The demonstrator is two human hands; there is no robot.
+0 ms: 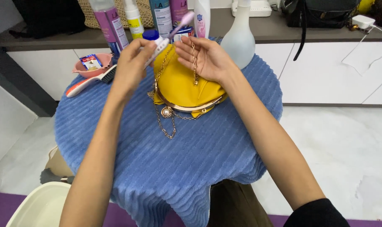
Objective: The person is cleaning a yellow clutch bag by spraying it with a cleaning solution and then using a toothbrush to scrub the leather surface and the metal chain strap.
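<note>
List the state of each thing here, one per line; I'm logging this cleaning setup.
Left hand: closed around a toothbrush, bristle end raised.
Right hand: open, gold chain draped across the palm.
Yellow purse: lying on the blue cloth, gold frame clasp shut.
White spray bottle: upright.
Pink bowl: upright, holding a small packet.
Brush: lying flat beside the bowl.

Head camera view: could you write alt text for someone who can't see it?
A person's left hand holds a toothbrush against a gold chain draped over the right hand, above a yellow purse on a blue ribbed cloth.
</note>
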